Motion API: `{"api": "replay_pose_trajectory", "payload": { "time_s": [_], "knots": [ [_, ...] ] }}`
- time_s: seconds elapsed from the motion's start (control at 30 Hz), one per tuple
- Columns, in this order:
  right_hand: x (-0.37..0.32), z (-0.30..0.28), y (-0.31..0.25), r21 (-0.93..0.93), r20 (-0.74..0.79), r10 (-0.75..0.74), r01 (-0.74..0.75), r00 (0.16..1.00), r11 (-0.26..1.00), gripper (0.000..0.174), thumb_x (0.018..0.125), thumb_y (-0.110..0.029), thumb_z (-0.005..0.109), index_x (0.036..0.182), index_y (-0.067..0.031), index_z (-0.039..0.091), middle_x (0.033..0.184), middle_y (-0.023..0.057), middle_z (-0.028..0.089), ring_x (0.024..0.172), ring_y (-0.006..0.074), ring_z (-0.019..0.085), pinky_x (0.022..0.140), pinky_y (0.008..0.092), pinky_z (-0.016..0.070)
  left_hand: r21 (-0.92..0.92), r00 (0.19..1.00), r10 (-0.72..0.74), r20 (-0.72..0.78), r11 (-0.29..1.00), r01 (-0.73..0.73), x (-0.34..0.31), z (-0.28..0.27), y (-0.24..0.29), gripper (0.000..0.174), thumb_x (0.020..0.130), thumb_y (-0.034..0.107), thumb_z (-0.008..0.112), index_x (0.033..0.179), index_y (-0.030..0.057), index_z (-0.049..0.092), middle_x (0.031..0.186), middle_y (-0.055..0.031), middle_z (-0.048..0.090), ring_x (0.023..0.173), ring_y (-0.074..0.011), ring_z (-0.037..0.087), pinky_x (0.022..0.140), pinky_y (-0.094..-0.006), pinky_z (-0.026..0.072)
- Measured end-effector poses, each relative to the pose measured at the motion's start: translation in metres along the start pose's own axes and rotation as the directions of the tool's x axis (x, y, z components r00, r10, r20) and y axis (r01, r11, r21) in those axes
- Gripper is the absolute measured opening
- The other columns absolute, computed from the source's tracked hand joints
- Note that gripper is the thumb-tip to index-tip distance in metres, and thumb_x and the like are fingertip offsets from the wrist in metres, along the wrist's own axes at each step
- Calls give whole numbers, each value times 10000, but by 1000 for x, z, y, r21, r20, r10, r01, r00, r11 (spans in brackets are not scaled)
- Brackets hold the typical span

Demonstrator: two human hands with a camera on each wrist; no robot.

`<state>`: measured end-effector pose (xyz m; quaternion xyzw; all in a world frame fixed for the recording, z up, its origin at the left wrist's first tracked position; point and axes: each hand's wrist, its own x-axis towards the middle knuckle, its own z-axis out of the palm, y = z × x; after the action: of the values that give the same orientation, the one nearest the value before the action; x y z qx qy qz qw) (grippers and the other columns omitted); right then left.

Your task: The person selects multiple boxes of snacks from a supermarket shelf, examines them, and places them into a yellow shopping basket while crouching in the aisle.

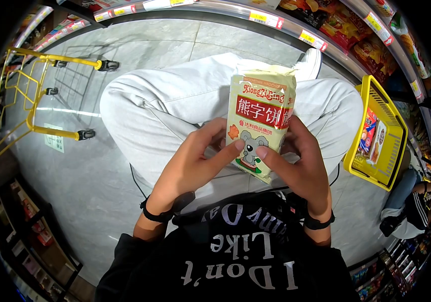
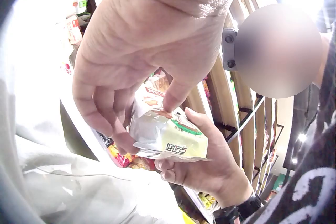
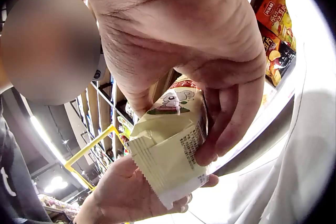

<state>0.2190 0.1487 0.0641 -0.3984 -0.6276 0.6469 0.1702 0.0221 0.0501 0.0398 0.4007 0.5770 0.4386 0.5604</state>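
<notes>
A cream packet of biscuits [image 1: 258,126] with a red label and a grey koala is held upright over the person's lap. The left hand [image 1: 190,160] grips its left side, with the thumb on the front near the koala. On the opposite side the right hand [image 1: 302,163] holds it, thumb also across the printed front. In the left wrist view, the lower end of the packet [image 2: 176,139] shows between both hands. The right wrist view shows the crimped end seal of the packet [image 3: 157,169]; the fingers behind it are partly hidden.
The person sits cross-legged on a grey tiled floor [image 1: 82,201]. A yellow basket [image 1: 394,141] with several snack packs stands at the right. A yellow cart [image 1: 31,95] is at the left. Shelves with snack bags [image 1: 346,27] curve along the front, and another person [image 1: 409,206] is at far right.
</notes>
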Motion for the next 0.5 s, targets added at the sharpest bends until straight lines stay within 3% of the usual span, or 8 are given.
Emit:
{"api": "replay_pose_trajectory", "payload": {
  "time_s": [0.37,0.43,0.5],
  "knots": [
    [0,0,0,-7,4,-1,1,1000,1000,528,872,-276,805,1257,13,587,958,123,754,830,176,735,729,283,557,9,1000,-3,8,1000,3,0,-1,3,300,1005,222,675,1156,-35,639,914,-89,722,761,-121,584,731,-277,482],
    [0,0,0,-5,4,0,0,1000,1000,528,872,-276,804,1258,12,586,961,124,753,832,177,735,730,284,557,4,994,-87,64,996,87,0,-4,9,304,1007,176,639,1219,-41,615,1013,-64,696,948,-107,572,874,-287,463],
    [0,1,-1,-15,-2,-1,1,1000,1000,530,873,-279,802,1262,10,586,967,124,752,836,178,736,733,285,557,5,994,-92,63,996,92,0,-4,8,308,1007,174,639,1225,-41,613,1018,-65,696,956,-108,572,879,-287,463]
  ]
}}
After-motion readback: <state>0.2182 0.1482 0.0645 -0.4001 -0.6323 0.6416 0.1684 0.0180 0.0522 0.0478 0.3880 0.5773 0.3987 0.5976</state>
